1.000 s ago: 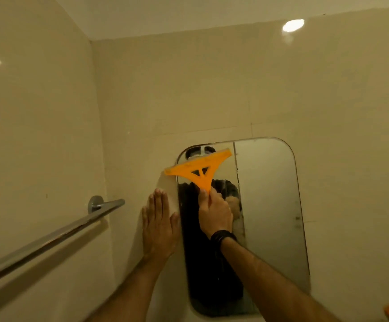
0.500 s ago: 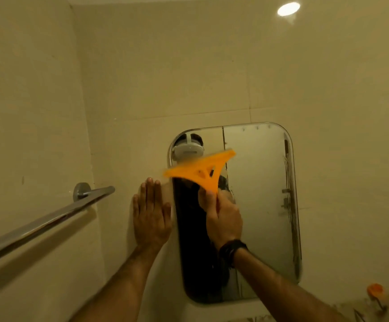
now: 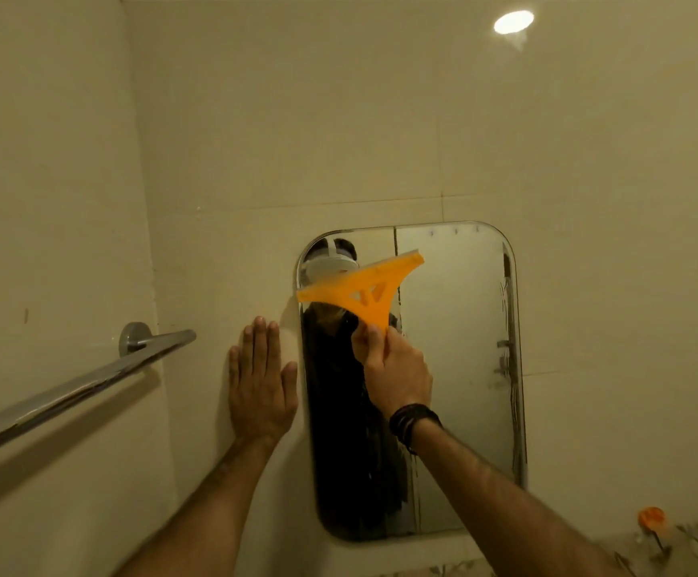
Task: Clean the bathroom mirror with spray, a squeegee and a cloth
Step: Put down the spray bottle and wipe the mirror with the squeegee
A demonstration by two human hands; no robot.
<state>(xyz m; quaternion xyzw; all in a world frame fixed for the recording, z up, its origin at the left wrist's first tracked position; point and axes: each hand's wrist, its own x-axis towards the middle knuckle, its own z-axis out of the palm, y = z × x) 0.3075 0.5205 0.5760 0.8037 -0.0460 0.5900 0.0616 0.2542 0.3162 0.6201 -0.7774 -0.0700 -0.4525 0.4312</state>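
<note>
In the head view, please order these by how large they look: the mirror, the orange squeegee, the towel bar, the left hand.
1. mirror
2. towel bar, long but thin, and its near end runs out of frame, so this rank is unsure
3. and 4. orange squeegee and left hand: alike, not ranked.

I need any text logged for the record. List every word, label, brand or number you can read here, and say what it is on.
No text can be read in this picture.
Orange plastic squeegee, gripped by the right hand: no lettering shows.
Rounded rectangular wall mirror: none; streaks only.
White headset seen in the mirror: any marking is too blurred to read.
Chrome towel bar: none.
</note>
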